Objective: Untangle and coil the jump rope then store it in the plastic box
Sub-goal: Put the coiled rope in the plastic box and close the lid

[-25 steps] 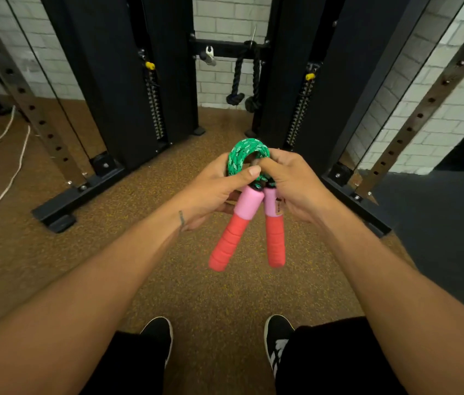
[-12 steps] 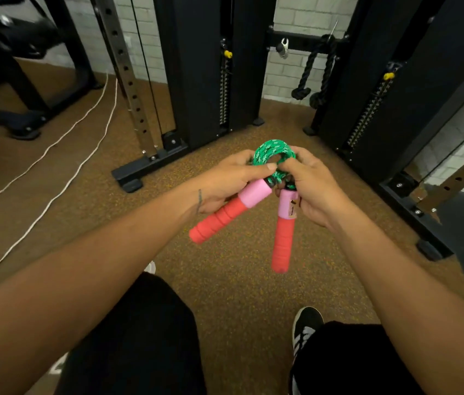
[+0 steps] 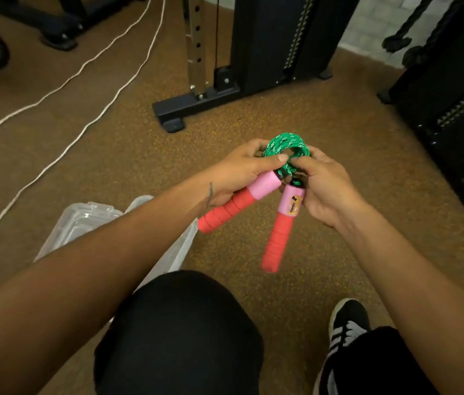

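Both hands, left hand (image 3: 242,169) and right hand (image 3: 322,192), pinch the coiled jump rope (image 3: 286,149), handles hanging down; plastic box (image 3: 88,226) lies down-left of grip, nearer left hand.

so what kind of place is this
Most likely a gym: a black cable machine with weight stacks, a perforated steel upright beside it, and speckled rubber flooring.
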Demonstrator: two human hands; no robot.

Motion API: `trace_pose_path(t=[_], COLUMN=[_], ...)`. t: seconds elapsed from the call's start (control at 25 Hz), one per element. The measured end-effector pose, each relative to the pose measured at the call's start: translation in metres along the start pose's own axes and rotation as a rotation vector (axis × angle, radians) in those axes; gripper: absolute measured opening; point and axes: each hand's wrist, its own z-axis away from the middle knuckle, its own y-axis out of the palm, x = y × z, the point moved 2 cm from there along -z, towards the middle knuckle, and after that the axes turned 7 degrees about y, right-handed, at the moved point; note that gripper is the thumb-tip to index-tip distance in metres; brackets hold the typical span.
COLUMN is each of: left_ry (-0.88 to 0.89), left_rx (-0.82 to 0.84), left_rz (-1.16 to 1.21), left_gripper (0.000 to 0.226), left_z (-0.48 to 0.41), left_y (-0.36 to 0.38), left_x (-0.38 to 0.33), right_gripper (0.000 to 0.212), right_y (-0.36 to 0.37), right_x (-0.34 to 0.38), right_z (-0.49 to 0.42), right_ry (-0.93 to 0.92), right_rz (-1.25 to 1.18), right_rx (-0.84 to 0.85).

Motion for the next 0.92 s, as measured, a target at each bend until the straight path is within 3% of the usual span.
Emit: trace_pose_path(t=[0.28, 0.44, 0.56, 0.72, 0.92], left_ry=[-0.104, -0.214, -0.282, -0.319, -0.381], left_rx=[-0.267, -0.217, -0.140, -0.214, -0.288], left_rz=[0.233, 0.254, 0.246, 0.129, 0.061], left_gripper=[0.038, 0.017, 0.050, 0.039, 0.049], left_z=[0.046, 0.070, 0.083, 0.099, 0.109], left_y=[-0.116, -0.162, -0.188, -0.211, -0.229], left_x=[0.081, 0.102, 0.121, 0.133, 0.162], right_gripper=[0.033, 0.031, 0.031, 0.021, 0.023], right_y=[0.101, 0.140, 0.160, 0.183, 0.197], right_x=[-0.115, -0.166, -0.198, -0.230, -0.259], right_z=[-0.039, -0.047, -0.056, -0.054, -0.057], right_ry=[0.262, 0.364, 0.423, 0.495, 0.557], right_rz=[-0.135, -0.137, -0.100, -0.033, -0.012], right_rx=[-0.006, -0.046, -0.078, -0.096, -0.104])
